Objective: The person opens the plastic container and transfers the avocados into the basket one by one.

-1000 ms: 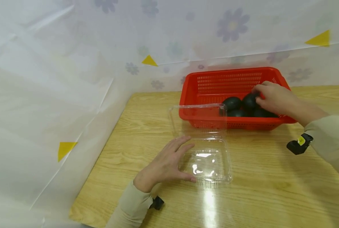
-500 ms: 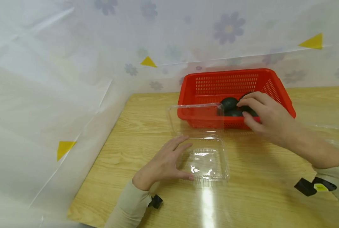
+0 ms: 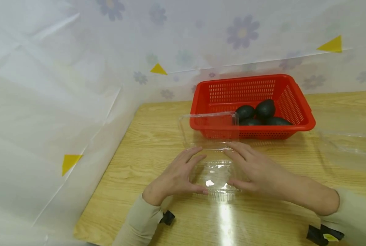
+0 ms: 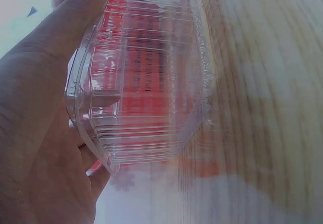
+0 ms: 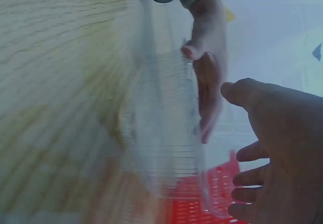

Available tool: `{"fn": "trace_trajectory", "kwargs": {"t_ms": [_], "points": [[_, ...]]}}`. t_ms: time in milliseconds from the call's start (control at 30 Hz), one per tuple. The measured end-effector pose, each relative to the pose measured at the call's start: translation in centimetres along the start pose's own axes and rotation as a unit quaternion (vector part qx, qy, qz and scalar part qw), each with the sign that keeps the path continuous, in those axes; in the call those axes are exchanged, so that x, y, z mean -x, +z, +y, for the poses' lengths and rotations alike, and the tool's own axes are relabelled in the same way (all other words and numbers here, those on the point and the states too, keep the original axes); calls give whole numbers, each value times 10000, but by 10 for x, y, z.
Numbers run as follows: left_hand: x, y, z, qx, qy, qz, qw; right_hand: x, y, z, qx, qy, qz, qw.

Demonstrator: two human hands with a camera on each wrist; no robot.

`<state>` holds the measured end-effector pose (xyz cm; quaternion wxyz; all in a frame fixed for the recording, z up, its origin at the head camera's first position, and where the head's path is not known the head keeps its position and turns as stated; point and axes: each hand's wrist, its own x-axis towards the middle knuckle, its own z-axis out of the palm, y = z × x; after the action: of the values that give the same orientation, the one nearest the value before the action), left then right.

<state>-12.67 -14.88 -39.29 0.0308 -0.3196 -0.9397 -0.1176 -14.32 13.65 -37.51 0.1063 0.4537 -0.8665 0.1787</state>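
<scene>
An open, hinged clear plastic clamshell container [image 3: 218,176] lies on the table, its lid [image 3: 209,131] raised at the back and overlapping the red basket in the head view. My left hand [image 3: 177,174] spreads thumb and fingers along its left side, fingertips right at the rim. Opposite, my right hand [image 3: 256,171] is beside the right side, fingers apart and nothing in them. The right wrist view shows the right hand [image 5: 282,148] with a gap between it and the container's wall [image 5: 161,128]. Several dark green avocados [image 3: 265,109] lie in the red basket [image 3: 253,129].
The basket stands at the back of the wooden table [image 3: 146,143], near a flower-patterned white sheet [image 3: 183,34]. Another clear plastic container [image 3: 349,147] shows faintly at the right. The table's left edge borders hanging white sheeting [image 3: 63,119].
My right hand has left the avocado it was touching in the basket and moved left and nearer, to the clear container's right side. The left hand has stayed in place.
</scene>
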Motion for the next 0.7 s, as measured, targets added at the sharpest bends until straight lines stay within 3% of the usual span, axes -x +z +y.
{"fn": "trace_trajectory", "kwargs": {"t_ms": [100,200,700], "points": [[0,0,0,32,23,20,10000,1,11,-3,-49,318,-549,9980],[0,-1,0,56,42,29,10000,2,20,-4,-89,476,-823,9954],[3,2,-5,67,207,345,9992,-3,34,-6,154,523,-914,9943]]}}
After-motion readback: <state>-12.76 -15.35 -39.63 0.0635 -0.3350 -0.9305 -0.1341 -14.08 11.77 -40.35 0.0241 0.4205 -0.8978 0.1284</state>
